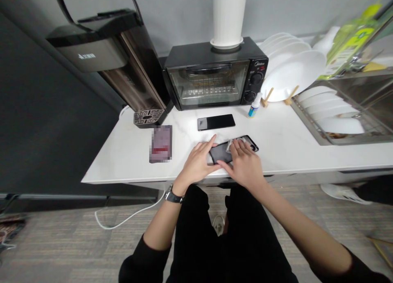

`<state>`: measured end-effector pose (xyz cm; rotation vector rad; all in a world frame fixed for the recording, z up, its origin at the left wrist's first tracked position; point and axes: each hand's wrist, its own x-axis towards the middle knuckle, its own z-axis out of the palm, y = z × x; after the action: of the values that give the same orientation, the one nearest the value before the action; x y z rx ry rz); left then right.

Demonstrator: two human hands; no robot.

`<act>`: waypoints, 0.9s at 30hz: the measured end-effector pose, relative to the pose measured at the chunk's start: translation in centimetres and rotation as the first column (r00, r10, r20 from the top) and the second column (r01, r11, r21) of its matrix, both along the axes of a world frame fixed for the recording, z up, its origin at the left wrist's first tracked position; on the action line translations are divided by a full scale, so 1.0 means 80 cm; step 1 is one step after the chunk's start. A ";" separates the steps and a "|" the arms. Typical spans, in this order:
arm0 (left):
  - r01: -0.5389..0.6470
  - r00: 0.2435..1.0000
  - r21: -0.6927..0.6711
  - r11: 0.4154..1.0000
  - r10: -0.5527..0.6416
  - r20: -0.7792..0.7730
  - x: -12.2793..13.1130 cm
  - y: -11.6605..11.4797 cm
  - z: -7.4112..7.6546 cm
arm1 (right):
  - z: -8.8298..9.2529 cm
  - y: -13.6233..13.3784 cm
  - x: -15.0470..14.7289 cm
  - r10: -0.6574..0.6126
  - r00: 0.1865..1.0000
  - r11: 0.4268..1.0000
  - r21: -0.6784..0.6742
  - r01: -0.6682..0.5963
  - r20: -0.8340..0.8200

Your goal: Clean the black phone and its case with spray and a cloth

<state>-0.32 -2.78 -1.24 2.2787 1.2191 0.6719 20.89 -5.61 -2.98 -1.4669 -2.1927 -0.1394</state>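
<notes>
- White desk [294, 148] crosses the middle of the frame; black oven [211, 83] at upper centre.
- Phone-shaped item [221, 153], handset or case I cannot tell, lies flat at centre near the front edge, presumably for reach.
- My left hand [198, 161] is spread, thumb and forefinger bracketing its left end, apparently to steady it.
- My right hand [247, 165], fingers together, presses a white wipe [229, 146] onto its right part, likely for even pressure.

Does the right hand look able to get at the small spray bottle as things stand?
Probably yes: the spray bottle stands upright on the countertop beyond the right hand, and nothing visibly blocks its near side. The hand would likely need to leave the white wipe first.
</notes>
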 end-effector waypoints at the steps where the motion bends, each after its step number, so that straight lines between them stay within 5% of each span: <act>1: 0.005 1.000 0.000 1.000 -0.005 0.002 -0.001 0.000 -0.001 | 0.000 -0.004 -0.018 0.031 1.000 1.000 -0.003 -0.031 -0.006; 5: -0.032 0.999 0.009 0.999 0.033 -0.028 -0.003 -0.002 -0.003 | -0.001 -0.020 -0.056 0.188 0.980 0.981 -0.024 -0.190 -0.062; 10: -0.056 0.998 0.021 0.998 0.057 -0.041 -0.003 -0.006 -0.002 | 0.001 -0.024 -0.008 0.301 0.953 0.952 -0.045 -0.303 -0.044; 15: -0.070 0.997 0.019 0.997 0.071 -0.035 0.002 -0.006 0.001 | 0.003 -0.013 0.069 0.170 0.982 0.985 -0.007 -0.170 0.082; 18: -0.063 0.997 0.027 0.998 0.064 -0.047 0.006 -0.004 0.001 | 0.001 -0.002 0.082 0.052 0.992 0.997 0.044 -0.057 0.113; 24: -0.037 0.999 0.032 0.999 0.038 -0.018 0.005 -0.002 -0.002 | -0.005 0.011 -0.003 -0.165 0.983 0.986 0.035 0.162 0.082; 27: -0.023 1.000 0.047 0.999 0.024 -0.014 0.002 0.000 -0.006 | -0.004 0.001 -0.050 -0.118 0.991 0.993 0.011 0.117 0.057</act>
<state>-0.15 -2.76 -1.68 2.3144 1.2515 0.7011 16.85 -5.57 -3.26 -1.6063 -2.1476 -0.2324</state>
